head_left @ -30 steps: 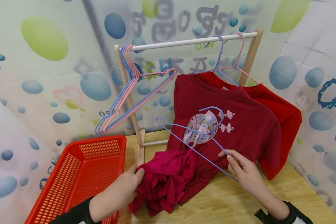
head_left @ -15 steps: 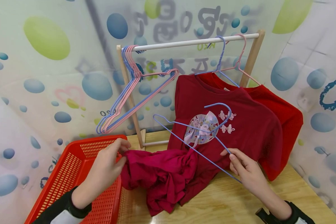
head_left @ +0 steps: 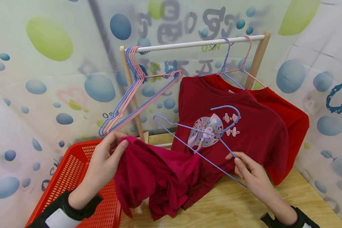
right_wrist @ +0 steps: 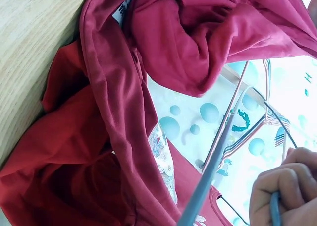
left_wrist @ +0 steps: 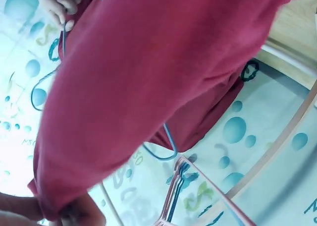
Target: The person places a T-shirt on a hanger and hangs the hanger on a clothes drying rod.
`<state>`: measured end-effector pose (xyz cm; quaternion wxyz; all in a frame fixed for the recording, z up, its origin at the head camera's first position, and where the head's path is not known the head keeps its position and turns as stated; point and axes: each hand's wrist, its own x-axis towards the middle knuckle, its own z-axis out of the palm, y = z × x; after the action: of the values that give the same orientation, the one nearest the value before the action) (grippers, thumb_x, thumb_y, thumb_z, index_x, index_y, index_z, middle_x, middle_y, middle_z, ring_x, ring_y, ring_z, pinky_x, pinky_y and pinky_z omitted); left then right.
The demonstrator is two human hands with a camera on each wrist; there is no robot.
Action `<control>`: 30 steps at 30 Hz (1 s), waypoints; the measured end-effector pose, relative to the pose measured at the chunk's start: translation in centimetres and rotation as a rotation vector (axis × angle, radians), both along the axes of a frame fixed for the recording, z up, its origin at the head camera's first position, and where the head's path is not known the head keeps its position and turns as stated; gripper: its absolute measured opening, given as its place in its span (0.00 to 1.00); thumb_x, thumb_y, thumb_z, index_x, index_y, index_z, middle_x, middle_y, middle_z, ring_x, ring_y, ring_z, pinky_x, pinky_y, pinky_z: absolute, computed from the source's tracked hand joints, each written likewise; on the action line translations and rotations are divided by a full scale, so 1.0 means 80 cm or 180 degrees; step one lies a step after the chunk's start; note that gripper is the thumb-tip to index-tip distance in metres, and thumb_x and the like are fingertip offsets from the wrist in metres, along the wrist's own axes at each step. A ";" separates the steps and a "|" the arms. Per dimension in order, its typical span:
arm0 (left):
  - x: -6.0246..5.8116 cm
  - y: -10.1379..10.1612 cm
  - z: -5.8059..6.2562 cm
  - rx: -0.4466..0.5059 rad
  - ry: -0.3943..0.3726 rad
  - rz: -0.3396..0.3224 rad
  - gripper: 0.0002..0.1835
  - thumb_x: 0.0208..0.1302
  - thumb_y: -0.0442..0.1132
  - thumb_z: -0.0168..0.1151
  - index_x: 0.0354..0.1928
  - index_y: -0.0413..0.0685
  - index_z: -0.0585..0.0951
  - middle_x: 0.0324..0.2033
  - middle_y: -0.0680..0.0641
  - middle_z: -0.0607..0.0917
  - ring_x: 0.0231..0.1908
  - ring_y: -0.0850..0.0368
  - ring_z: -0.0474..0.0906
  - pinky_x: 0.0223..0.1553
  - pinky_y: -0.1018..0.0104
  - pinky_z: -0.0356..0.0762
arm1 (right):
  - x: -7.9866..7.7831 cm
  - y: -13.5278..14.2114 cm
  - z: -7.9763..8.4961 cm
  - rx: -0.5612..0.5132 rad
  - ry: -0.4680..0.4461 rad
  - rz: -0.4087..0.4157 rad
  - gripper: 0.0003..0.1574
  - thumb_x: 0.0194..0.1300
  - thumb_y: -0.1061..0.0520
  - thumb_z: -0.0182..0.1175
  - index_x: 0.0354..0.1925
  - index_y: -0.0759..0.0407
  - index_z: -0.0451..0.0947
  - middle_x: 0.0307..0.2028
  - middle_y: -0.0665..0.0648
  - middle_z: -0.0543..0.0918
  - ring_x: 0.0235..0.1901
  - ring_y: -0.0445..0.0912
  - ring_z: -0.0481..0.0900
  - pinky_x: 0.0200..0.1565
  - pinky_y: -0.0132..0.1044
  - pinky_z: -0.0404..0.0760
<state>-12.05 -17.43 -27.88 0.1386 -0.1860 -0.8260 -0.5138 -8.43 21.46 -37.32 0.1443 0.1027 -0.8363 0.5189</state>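
Note:
In the head view my left hand (head_left: 104, 161) pinches a crimson garment (head_left: 148, 174) at its upper left edge, thumb over the cloth. The garment droops in folds from there toward the table; its exact kind is hidden by the bunching. Up close, the left wrist view has this cloth (left_wrist: 148, 77) stretched across it, with the fingertips (left_wrist: 81, 211) on its end. My right hand (head_left: 249, 171) grips a blue wire hanger (head_left: 218, 135) by one sloping arm, its hook upward. Fingers of the right hand (right_wrist: 287, 191) curl round the wire in the right wrist view.
A rack with a white rail (head_left: 185, 46) stands behind. On it hang a maroon T-shirt (head_left: 256, 126), a red top (head_left: 292, 123) and, at the left, several pink and blue hangers (head_left: 136, 80). A red basket (head_left: 65, 171) sits left on the wooden table (head_left: 225, 205).
My left hand has moved left and up, regripping the crimson garment and drawing its edge out so the bunched cloth spreads. The right hand and hanger have shifted only slightly.

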 end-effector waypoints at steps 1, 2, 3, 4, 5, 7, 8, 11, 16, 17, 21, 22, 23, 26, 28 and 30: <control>-0.001 0.001 -0.001 0.0023 -0.0009 0.0000 0.08 0.72 0.40 0.51 0.44 0.44 0.76 0.34 0.49 0.79 0.30 0.57 0.74 0.30 0.65 0.72 | 0.000 0.000 0.000 -0.0003 0.0001 0.0009 0.13 0.75 0.59 0.44 0.48 0.57 0.75 0.16 0.48 0.61 0.16 0.42 0.60 0.20 0.36 0.61; -0.002 0.001 -0.003 0.0029 -0.0037 0.0002 0.08 0.72 0.40 0.50 0.44 0.44 0.75 0.34 0.48 0.78 0.31 0.57 0.74 0.30 0.66 0.72 | 0.000 0.000 -0.001 -0.0006 0.0007 0.0019 0.13 0.75 0.59 0.44 0.48 0.57 0.75 0.16 0.48 0.62 0.16 0.42 0.61 0.19 0.36 0.61; -0.003 0.002 -0.005 0.0030 -0.0086 -0.0005 0.09 0.73 0.40 0.49 0.44 0.44 0.75 0.34 0.48 0.78 0.31 0.57 0.73 0.31 0.66 0.71 | 0.001 0.001 -0.001 -0.0008 0.0013 0.0025 0.13 0.75 0.59 0.44 0.48 0.57 0.75 0.16 0.48 0.62 0.16 0.42 0.61 0.19 0.36 0.61; -0.004 0.002 -0.008 0.0023 -0.0133 -0.0007 0.09 0.73 0.41 0.48 0.44 0.44 0.75 0.34 0.48 0.77 0.31 0.57 0.72 0.31 0.66 0.71 | 0.001 0.001 -0.001 -0.0003 0.0026 0.0029 0.13 0.75 0.59 0.44 0.48 0.56 0.75 0.16 0.48 0.62 0.16 0.42 0.61 0.19 0.36 0.61; -0.005 0.002 -0.012 0.0019 -0.0174 -0.0009 0.09 0.73 0.41 0.47 0.44 0.45 0.74 0.33 0.48 0.77 0.31 0.57 0.72 0.31 0.66 0.70 | 0.001 0.001 -0.002 0.0001 0.0050 0.0033 0.13 0.75 0.59 0.44 0.48 0.56 0.75 0.16 0.48 0.62 0.16 0.42 0.61 0.19 0.35 0.61; -0.006 0.003 -0.019 0.0022 -0.0252 -0.0014 0.09 0.73 0.42 0.47 0.44 0.45 0.74 0.33 0.47 0.77 0.30 0.57 0.72 0.31 0.65 0.70 | 0.001 0.002 -0.003 0.0011 0.0140 0.0031 0.13 0.74 0.61 0.45 0.47 0.56 0.75 0.17 0.48 0.63 0.16 0.41 0.61 0.19 0.35 0.61; -0.007 0.003 -0.022 0.0023 -0.0270 -0.0016 0.09 0.73 0.42 0.47 0.44 0.45 0.74 0.33 0.47 0.76 0.29 0.57 0.72 0.30 0.65 0.69 | 0.001 0.002 -0.004 0.0021 0.0191 0.0033 0.13 0.74 0.61 0.45 0.47 0.56 0.76 0.17 0.48 0.63 0.16 0.41 0.62 0.19 0.35 0.61; -0.007 0.004 -0.028 0.0036 -0.0296 -0.0011 0.08 0.73 0.42 0.48 0.44 0.46 0.73 0.32 0.47 0.76 0.29 0.57 0.72 0.29 0.65 0.70 | 0.001 0.004 -0.006 0.0092 0.0318 0.0017 0.13 0.73 0.63 0.46 0.47 0.55 0.76 0.17 0.47 0.64 0.17 0.40 0.62 0.20 0.34 0.61; -0.007 0.004 -0.033 -0.0090 -0.0265 0.0082 0.08 0.72 0.44 0.49 0.44 0.48 0.73 0.32 0.49 0.75 0.27 0.58 0.71 0.28 0.66 0.68 | 0.004 0.009 -0.006 0.0164 0.0358 0.0019 0.13 0.72 0.64 0.46 0.47 0.55 0.76 0.18 0.46 0.64 0.17 0.39 0.62 0.20 0.33 0.60; -0.007 0.003 -0.034 -0.0144 -0.0234 0.0111 0.08 0.72 0.44 0.50 0.44 0.49 0.74 0.33 0.50 0.76 0.27 0.58 0.71 0.28 0.66 0.67 | 0.004 0.011 -0.006 0.0162 0.0368 0.0030 0.13 0.72 0.64 0.46 0.47 0.55 0.76 0.17 0.46 0.64 0.17 0.39 0.62 0.20 0.33 0.60; -0.009 0.003 -0.038 -0.0345 -0.0037 0.0275 0.07 0.70 0.45 0.53 0.43 0.51 0.75 0.28 0.53 0.74 0.24 0.60 0.67 0.27 0.67 0.64 | 0.004 0.018 -0.004 0.0220 0.0469 0.0116 0.14 0.71 0.67 0.46 0.48 0.55 0.75 0.17 0.46 0.63 0.17 0.38 0.61 0.21 0.32 0.61; -0.010 0.003 -0.038 -0.0376 0.0013 0.0308 0.07 0.70 0.45 0.54 0.42 0.52 0.75 0.25 0.54 0.73 0.23 0.61 0.65 0.26 0.67 0.63 | 0.004 0.020 -0.003 0.0231 0.0499 0.0153 0.15 0.71 0.68 0.45 0.48 0.56 0.75 0.17 0.47 0.63 0.17 0.38 0.61 0.21 0.32 0.61; -0.011 0.003 -0.038 -0.0398 0.0071 0.0340 0.06 0.69 0.45 0.55 0.42 0.52 0.76 0.23 0.54 0.71 0.22 0.61 0.63 0.25 0.67 0.62 | 0.003 0.022 -0.003 0.0244 0.0535 0.0195 0.15 0.71 0.69 0.45 0.48 0.56 0.75 0.16 0.47 0.63 0.17 0.38 0.61 0.21 0.32 0.61; -0.014 0.004 -0.038 -0.0395 0.0212 0.0402 0.05 0.68 0.44 0.57 0.40 0.51 0.77 0.19 0.55 0.67 0.20 0.62 0.61 0.24 0.67 0.61 | 0.000 0.026 -0.002 0.0224 0.0581 0.0321 0.16 0.70 0.71 0.44 0.48 0.58 0.74 0.16 0.46 0.63 0.17 0.38 0.61 0.22 0.32 0.62; -0.017 0.005 -0.037 -0.0397 0.0270 0.0417 0.05 0.67 0.43 0.58 0.40 0.51 0.78 0.18 0.55 0.66 0.18 0.63 0.59 0.22 0.67 0.60 | -0.002 0.028 -0.001 0.0206 0.0618 0.0388 0.16 0.69 0.72 0.44 0.47 0.59 0.74 0.17 0.44 0.63 0.17 0.38 0.61 0.22 0.32 0.63; -0.019 0.006 -0.035 -0.0398 0.0317 0.0428 0.06 0.66 0.44 0.60 0.40 0.51 0.79 0.18 0.56 0.66 0.16 0.64 0.57 0.20 0.67 0.59 | -0.003 0.029 -0.001 0.0199 0.0693 0.0428 0.17 0.68 0.74 0.45 0.47 0.61 0.74 0.17 0.43 0.63 0.18 0.37 0.61 0.22 0.31 0.63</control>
<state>-13.55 -16.98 -30.71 0.2018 -0.1637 -0.8591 -0.4408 -8.68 23.78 -37.38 0.1958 0.2186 -0.8227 0.4869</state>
